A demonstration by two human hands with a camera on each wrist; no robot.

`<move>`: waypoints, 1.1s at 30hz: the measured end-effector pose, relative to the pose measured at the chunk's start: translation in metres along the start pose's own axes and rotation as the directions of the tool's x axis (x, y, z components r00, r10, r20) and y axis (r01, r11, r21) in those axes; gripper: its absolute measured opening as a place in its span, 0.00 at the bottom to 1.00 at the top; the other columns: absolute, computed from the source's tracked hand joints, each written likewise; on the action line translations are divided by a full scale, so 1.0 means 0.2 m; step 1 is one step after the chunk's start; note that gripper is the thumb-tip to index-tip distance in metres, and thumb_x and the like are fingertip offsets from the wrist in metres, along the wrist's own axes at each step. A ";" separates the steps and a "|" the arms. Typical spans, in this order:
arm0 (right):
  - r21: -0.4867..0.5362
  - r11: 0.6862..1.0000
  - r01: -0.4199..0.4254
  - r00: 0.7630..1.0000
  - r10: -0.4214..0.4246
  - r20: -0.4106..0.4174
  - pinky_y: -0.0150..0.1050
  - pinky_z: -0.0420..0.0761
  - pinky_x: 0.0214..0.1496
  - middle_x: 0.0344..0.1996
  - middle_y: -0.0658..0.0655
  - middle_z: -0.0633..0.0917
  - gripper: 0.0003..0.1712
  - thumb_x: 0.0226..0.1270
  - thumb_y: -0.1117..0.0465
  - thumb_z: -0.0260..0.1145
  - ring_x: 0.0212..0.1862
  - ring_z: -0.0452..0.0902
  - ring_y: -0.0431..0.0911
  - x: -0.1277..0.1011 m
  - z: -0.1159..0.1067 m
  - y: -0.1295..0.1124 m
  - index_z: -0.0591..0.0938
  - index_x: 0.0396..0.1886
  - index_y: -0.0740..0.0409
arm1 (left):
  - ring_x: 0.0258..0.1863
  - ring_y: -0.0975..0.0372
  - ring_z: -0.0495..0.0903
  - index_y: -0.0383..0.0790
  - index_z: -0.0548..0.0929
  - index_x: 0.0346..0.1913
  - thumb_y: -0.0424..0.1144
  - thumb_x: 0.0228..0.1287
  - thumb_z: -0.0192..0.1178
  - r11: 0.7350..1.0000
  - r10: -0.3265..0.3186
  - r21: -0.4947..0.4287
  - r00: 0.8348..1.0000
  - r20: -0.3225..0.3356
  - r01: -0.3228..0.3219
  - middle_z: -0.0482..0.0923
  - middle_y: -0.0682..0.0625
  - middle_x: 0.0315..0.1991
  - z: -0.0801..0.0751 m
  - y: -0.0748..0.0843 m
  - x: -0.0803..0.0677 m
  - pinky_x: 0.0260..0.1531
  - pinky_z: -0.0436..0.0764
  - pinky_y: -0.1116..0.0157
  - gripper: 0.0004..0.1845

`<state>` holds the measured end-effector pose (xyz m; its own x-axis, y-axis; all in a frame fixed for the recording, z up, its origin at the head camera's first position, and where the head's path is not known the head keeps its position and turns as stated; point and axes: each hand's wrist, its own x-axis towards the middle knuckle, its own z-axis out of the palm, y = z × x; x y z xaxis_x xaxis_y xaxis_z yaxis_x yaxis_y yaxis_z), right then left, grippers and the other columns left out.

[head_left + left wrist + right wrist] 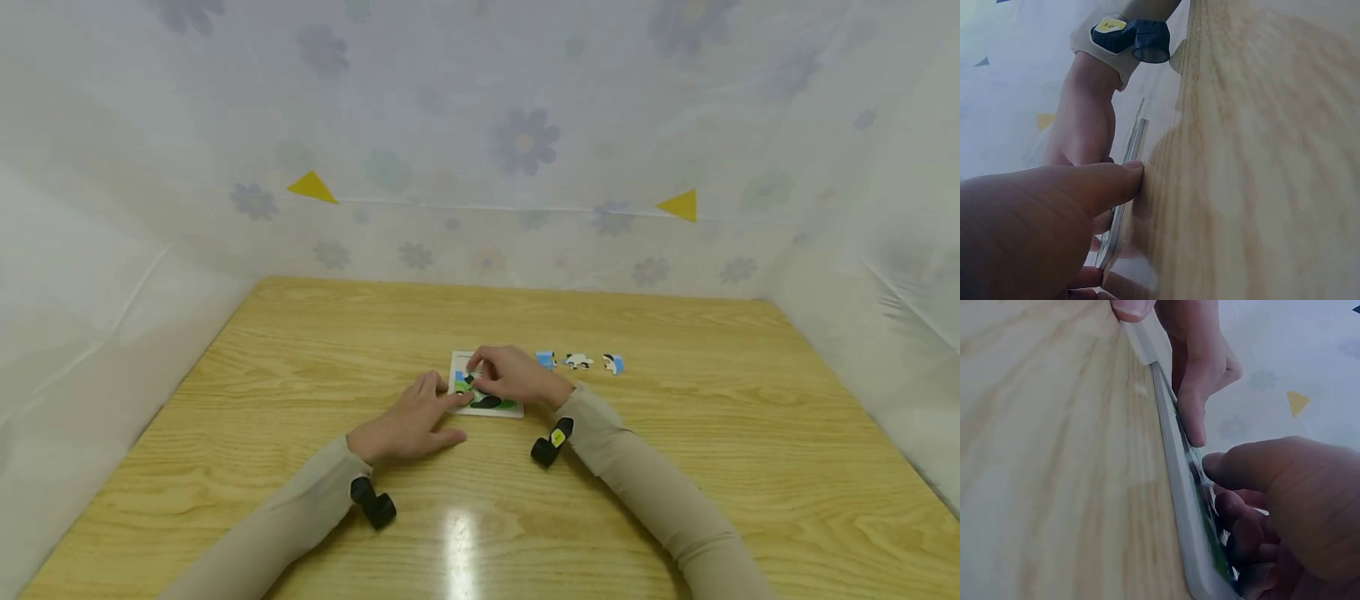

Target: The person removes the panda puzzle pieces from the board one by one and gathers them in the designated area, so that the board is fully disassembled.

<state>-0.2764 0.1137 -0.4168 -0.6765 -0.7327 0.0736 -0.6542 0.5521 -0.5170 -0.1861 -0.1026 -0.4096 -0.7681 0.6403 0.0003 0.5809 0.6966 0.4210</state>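
Note:
A small jigsaw board [512, 412] with a white rim lies flat on the table, printed in green, blue, black and white. From its left side my left hand [411, 421] reaches in, index finger extended over the picture and touching it. The left thumb [1119, 181] points along the near edge, low over the table. My right hand [517, 375] comes from the right with curled fingers, thumb and index fingertip at a puzzle piece [471, 377] on the board's left part. That hand covers much of the board; the piece is mostly hidden between the fingertips.
Right of the board lie three loose puzzle pieces in a row: a blue one [546, 360], a white and black one [578, 362] and a blue, white and black one [613, 364]. The wooden table [337, 333] ends at a flowered curtain [450, 233] behind.

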 end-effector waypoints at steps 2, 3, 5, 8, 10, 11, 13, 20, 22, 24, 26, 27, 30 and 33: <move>-0.007 1.000 -0.025 1.000 0.025 0.011 0.31 0.74 0.31 0.22 0.46 0.77 0.11 0.68 0.58 0.63 0.23 0.70 0.36 0.01 0.00 0.00 0.79 0.47 0.56 | 0.46 0.54 0.59 0.45 0.67 0.71 0.51 0.69 0.57 1.000 0.006 -0.002 1.000 -0.004 -0.006 0.61 0.43 0.48 0.00 0.00 0.00 0.45 0.61 0.59 0.31; 0.000 0.999 -0.047 0.999 0.047 0.020 0.31 0.74 0.31 0.22 0.47 0.78 0.11 0.68 0.58 0.64 0.23 0.71 0.36 0.01 0.00 -0.01 0.80 0.47 0.55 | 0.46 0.54 0.59 0.44 0.67 0.71 0.50 0.69 0.57 1.000 0.008 -0.004 1.000 -0.004 -0.008 0.61 0.43 0.48 0.00 0.00 0.00 0.45 0.61 0.59 0.31; 0.024 0.996 -0.089 0.995 0.088 0.042 0.32 0.75 0.31 0.23 0.48 0.78 0.11 0.67 0.57 0.65 0.23 0.72 0.38 0.01 -0.02 -0.02 0.80 0.46 0.56 | 0.46 0.55 0.59 0.44 0.68 0.70 0.50 0.69 0.57 1.000 0.013 -0.006 1.000 -0.006 -0.013 0.61 0.43 0.48 0.00 0.01 0.00 0.45 0.61 0.59 0.30; 0.056 0.989 -0.140 0.988 0.136 0.073 0.33 0.76 0.32 0.24 0.50 0.79 0.12 0.66 0.58 0.66 0.24 0.74 0.39 0.01 -0.04 -0.04 0.80 0.45 0.58 | 0.45 0.55 0.59 0.43 0.68 0.70 0.50 0.69 0.57 1.000 0.022 -0.004 1.000 -0.010 -0.022 0.61 0.43 0.47 -0.01 0.01 0.01 0.44 0.60 0.59 0.30; 0.071 0.986 -0.150 0.986 0.144 0.083 0.33 0.76 0.32 0.25 0.51 0.80 0.12 0.65 0.58 0.67 0.25 0.74 0.39 0.01 -0.05 -0.05 0.80 0.45 0.59 | 0.44 0.55 0.59 0.43 0.69 0.70 0.50 0.69 0.57 1.000 0.026 -0.006 1.000 -0.012 -0.026 0.61 0.44 0.46 0.00 0.01 0.01 0.44 0.60 0.59 0.30; 0.077 0.985 -0.153 0.986 0.146 0.083 0.32 0.76 0.33 0.25 0.51 0.80 0.12 0.65 0.59 0.67 0.25 0.74 0.39 0.01 -0.05 -0.05 0.80 0.44 0.59 | 0.44 0.55 0.58 0.43 0.69 0.70 0.50 0.69 0.57 1.000 0.026 0.001 1.000 -0.009 -0.026 0.61 0.44 0.46 0.00 0.01 0.01 0.43 0.60 0.60 0.30; 0.092 0.983 -0.158 0.985 0.151 0.086 0.32 0.76 0.33 0.25 0.51 0.80 0.12 0.64 0.59 0.68 0.25 0.74 0.38 0.01 -0.05 -0.06 0.79 0.43 0.60 | 0.44 0.55 0.58 0.44 0.68 0.70 0.51 0.68 0.57 1.000 0.020 0.006 1.000 0.001 -0.020 0.60 0.45 0.45 0.00 0.00 0.01 0.43 0.60 0.60 0.30; 0.128 0.982 -0.136 0.989 0.127 0.076 0.31 0.74 0.32 0.24 0.49 0.78 0.10 0.63 0.60 0.68 0.23 0.71 0.38 0.05 -0.01 -0.05 0.77 0.40 0.58 | 0.43 0.56 0.58 0.44 0.69 0.70 0.51 0.68 0.58 1.000 0.002 0.000 1.000 -0.008 -0.002 0.60 0.46 0.44 0.01 -0.03 -0.02 0.43 0.59 0.60 0.30; 0.123 0.985 -0.123 0.990 0.114 0.079 0.31 0.72 0.31 0.23 0.49 0.76 0.09 0.64 0.60 0.67 0.23 0.69 0.38 0.06 -0.01 -0.05 0.75 0.37 0.56 | 0.43 0.55 0.58 0.44 0.69 0.69 0.51 0.68 0.58 1.000 0.000 0.002 1.000 -0.015 0.000 0.60 0.46 0.44 0.00 -0.03 -0.03 0.43 0.59 0.60 0.30; 0.126 0.987 -0.103 0.992 0.093 0.088 0.31 0.70 0.30 0.22 0.49 0.74 0.09 0.65 0.60 0.65 0.22 0.67 0.39 0.06 0.00 -0.05 0.73 0.35 0.56 | 0.43 0.55 0.58 0.44 0.70 0.69 0.51 0.68 0.57 1.000 -0.006 0.001 1.000 -0.018 0.007 0.60 0.46 0.45 0.01 -0.03 -0.03 0.43 0.59 0.60 0.30; 0.140 0.986 -0.088 0.992 0.074 0.101 0.31 0.68 0.29 0.21 0.49 0.73 0.09 0.67 0.60 0.64 0.22 0.66 0.39 0.06 0.00 -0.05 0.71 0.34 0.55 | 0.43 0.55 0.58 0.44 0.70 0.69 0.51 0.68 0.58 1.000 -0.013 -0.003 1.000 -0.018 0.013 0.60 0.46 0.45 0.01 -0.03 -0.02 0.43 0.59 0.60 0.30; 0.153 0.985 -0.082 0.992 0.066 0.108 0.31 0.68 0.29 0.21 0.49 0.72 0.09 0.68 0.61 0.63 0.21 0.65 0.39 0.06 0.00 -0.05 0.70 0.33 0.56 | 0.44 0.55 0.58 0.45 0.69 0.69 0.51 0.68 0.57 1.000 -0.020 -0.002 1.000 -0.012 0.020 0.60 0.46 0.45 0.02 -0.03 -0.02 0.43 0.59 0.60 0.30; 0.196 0.978 -0.073 0.991 0.049 0.122 0.31 0.68 0.29 0.20 0.48 0.72 0.09 0.70 0.61 0.61 0.21 0.64 0.38 0.04 0.00 -0.04 0.70 0.32 0.56 | 0.44 0.56 0.58 0.46 0.69 0.70 0.51 0.68 0.57 1.000 -0.018 -0.003 1.000 -0.004 0.018 0.60 0.46 0.45 0.03 -0.03 -0.02 0.44 0.60 0.60 0.30; 0.246 0.967 -0.068 0.990 0.035 0.135 0.31 0.68 0.30 0.20 0.48 0.71 0.09 0.71 0.61 0.60 0.21 0.63 0.38 0.03 -0.02 -0.03 0.71 0.30 0.57 | 0.44 0.56 0.58 0.46 0.68 0.70 0.52 0.68 0.57 1.000 -0.015 -0.002 1.000 -0.001 0.015 0.59 0.47 0.44 0.03 -0.02 -0.01 0.43 0.59 0.60 0.30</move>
<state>-0.2776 0.1075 -0.4109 -0.6472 -0.7599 -0.0604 -0.5037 0.4857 -0.7144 -0.1852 -0.1048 -0.4177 -0.7771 0.6294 -0.0051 0.5686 0.7055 0.4230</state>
